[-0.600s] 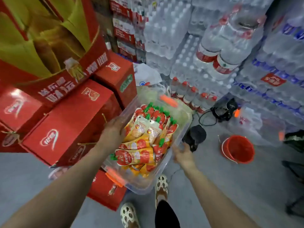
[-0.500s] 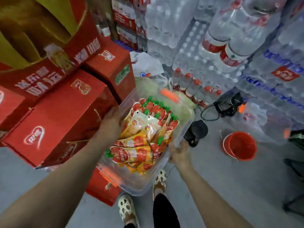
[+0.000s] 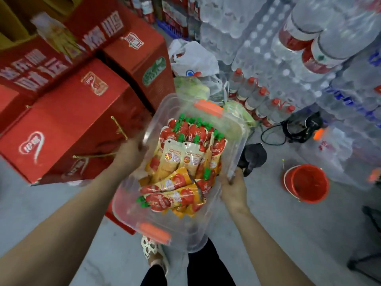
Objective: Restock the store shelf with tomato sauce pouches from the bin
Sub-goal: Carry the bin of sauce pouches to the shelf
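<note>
Gripping bin (image 3: 235,139) sides, pouches (image 3: 181,162) between hands

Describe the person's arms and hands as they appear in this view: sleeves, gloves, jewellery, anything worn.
Both forearms are bare all the way to the frame edge, with no sleeve in view. The left hand and right hand wear no gloves, and no watch, bracelet or ring shows on the visible sides. The picture is slightly blurred, so fine details such as nails cannot be made out.
</note>
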Motion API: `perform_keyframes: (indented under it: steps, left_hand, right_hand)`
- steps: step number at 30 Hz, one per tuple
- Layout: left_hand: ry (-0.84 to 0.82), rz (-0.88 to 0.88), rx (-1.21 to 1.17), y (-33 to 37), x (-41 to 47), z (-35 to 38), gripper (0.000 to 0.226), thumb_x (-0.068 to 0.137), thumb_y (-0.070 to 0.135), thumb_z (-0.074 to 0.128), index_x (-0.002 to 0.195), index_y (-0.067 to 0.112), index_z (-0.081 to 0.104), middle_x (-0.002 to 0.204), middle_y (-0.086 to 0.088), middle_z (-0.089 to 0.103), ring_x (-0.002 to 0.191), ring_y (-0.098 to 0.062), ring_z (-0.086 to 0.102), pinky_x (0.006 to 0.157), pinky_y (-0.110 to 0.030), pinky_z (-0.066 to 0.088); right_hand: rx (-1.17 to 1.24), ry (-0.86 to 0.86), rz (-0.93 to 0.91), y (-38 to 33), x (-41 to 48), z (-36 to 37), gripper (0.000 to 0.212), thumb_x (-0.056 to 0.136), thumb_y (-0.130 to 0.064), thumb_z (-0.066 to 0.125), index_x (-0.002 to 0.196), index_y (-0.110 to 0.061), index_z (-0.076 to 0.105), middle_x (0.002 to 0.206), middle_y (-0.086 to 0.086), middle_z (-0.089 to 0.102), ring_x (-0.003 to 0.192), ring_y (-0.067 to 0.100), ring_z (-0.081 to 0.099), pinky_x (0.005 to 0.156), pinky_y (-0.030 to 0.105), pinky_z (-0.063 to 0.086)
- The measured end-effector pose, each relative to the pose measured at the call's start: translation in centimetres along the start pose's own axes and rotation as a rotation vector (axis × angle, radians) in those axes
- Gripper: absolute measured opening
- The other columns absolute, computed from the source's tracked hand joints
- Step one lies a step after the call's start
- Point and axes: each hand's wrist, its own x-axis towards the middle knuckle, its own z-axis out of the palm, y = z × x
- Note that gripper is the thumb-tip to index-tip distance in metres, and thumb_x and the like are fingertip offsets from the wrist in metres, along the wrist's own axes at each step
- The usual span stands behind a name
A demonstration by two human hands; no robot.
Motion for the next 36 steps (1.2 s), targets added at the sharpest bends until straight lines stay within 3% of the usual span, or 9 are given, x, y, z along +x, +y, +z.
perform_keyframes:
  steps: [6, 9, 13, 15, 20, 23, 27, 31, 36]
  left_hand:
    - [-0.054, -0.171, -0.453, -2.0, -11.2, 1.5, 0.036, 0.088, 0.007, 0.066, 0.123, 0.012, 0.059, 0.065, 0.004, 0.050, 0.052, -0.006, 0.048, 0.049, -0.013, 0.037]
    - [-0.046, -0.142, -0.642, -2.5, -16.7, 1.0, 0.033, 0.090, 0.007, 0.064, 0.119, 0.021, 0.056, 0.078, 0.009, 0.058, 0.060, 0.004, 0.055, 0.056, -0.009, 0.043]
    - [0.096, -0.116, -0.749, -5.0, -24.8, -0.1, 0.036, 0.087, 0.003, 0.065, 0.110, 0.029, 0.053, 0.080, 0.013, 0.055, 0.064, 0.011, 0.056, 0.059, -0.007, 0.044]
    - [0.154, -0.120, -0.818, -7.6, -28.8, -0.6, 0.039, 0.087, 0.000, 0.065, 0.112, 0.026, 0.052, 0.083, 0.014, 0.055, 0.062, 0.017, 0.055, 0.057, -0.004, 0.043]
    - [0.235, -0.174, -0.924, -16.5, -38.1, -2.8, 0.050, 0.088, 0.002, 0.064, 0.126, 0.029, 0.049, 0.073, 0.015, 0.051, 0.059, -0.004, 0.050, 0.053, -0.011, 0.043]
    - [0.318, -0.204, -0.968, -21.7, -42.8, -5.0, 0.046, 0.088, -0.004, 0.062, 0.116, 0.030, 0.049, 0.062, 0.015, 0.052, 0.053, 0.000, 0.053, 0.050, -0.010, 0.040]
    - [0.396, -0.294, -1.006, -28.8, -47.2, -7.4, 0.040, 0.090, -0.002, 0.060, 0.098, 0.036, 0.052, 0.050, 0.029, 0.055, 0.047, 0.008, 0.051, 0.053, -0.013, 0.042]
    - [0.518, -0.433, -1.038, -35.8, -48.8, -9.6, 0.040, 0.088, 0.000, 0.062, 0.118, 0.026, 0.055, 0.054, 0.017, 0.055, 0.052, -0.001, 0.052, 0.049, -0.011, 0.040]
    - [0.600, -0.550, -1.069, -43.4, -47.1, -12.9, 0.053, 0.088, 0.013, 0.068, 0.138, 0.011, 0.051, 0.073, 0.005, 0.041, 0.065, -0.009, 0.044, 0.055, -0.020, 0.041]
  right_hand:
    - [-0.065, 0.015, -0.137, 1.2, -2.4, -3.3, 0.034, 0.096, -0.029, 0.061, 0.127, -0.016, 0.053, 0.103, 0.005, 0.066, 0.089, 0.019, 0.063, 0.078, 0.034, 0.050]
    - [-0.091, 0.008, -0.203, 2.7, -5.4, -3.8, 0.034, 0.095, -0.028, 0.061, 0.126, -0.018, 0.054, 0.109, 0.005, 0.068, 0.099, 0.024, 0.064, 0.084, 0.037, 0.051]
    - [-0.091, -0.035, -0.307, 4.3, -12.1, -3.1, 0.027, 0.097, -0.023, 0.059, 0.123, -0.021, 0.054, 0.109, 0.002, 0.066, 0.094, 0.015, 0.062, 0.073, 0.026, 0.048]
    - [-0.098, -0.046, -0.379, 5.1, -16.0, -1.8, 0.024, 0.096, -0.020, 0.061, 0.119, -0.022, 0.055, 0.110, 0.003, 0.066, 0.097, 0.017, 0.062, 0.081, 0.031, 0.049]
    - [-0.160, -0.126, -0.500, 5.9, -24.9, 4.2, 0.027, 0.094, -0.019, 0.063, 0.120, -0.014, 0.061, 0.105, 0.001, 0.066, 0.092, 0.014, 0.059, 0.082, 0.031, 0.048]
    - [-0.187, -0.222, -0.512, 5.8, -29.4, 9.1, 0.020, 0.093, -0.014, 0.064, 0.112, -0.018, 0.063, 0.089, -0.010, 0.064, 0.078, 0.002, 0.058, 0.069, 0.021, 0.045]
    - [-0.278, -0.334, -0.550, 5.2, -33.6, 16.3, 0.018, 0.093, -0.017, 0.065, 0.111, -0.018, 0.063, 0.085, -0.010, 0.063, 0.080, 0.009, 0.059, 0.070, 0.024, 0.046]
    - [-0.381, -0.418, -0.578, 2.9, -35.9, 24.2, 0.032, 0.091, -0.024, 0.067, 0.123, -0.019, 0.062, 0.109, -0.001, 0.069, 0.101, 0.019, 0.064, 0.093, 0.042, 0.053]
    - [-0.443, -0.484, -0.633, -2.0, -36.0, 33.9, 0.033, 0.088, -0.029, 0.070, 0.121, -0.024, 0.062, 0.106, 0.004, 0.070, 0.099, 0.023, 0.065, 0.092, 0.045, 0.054]
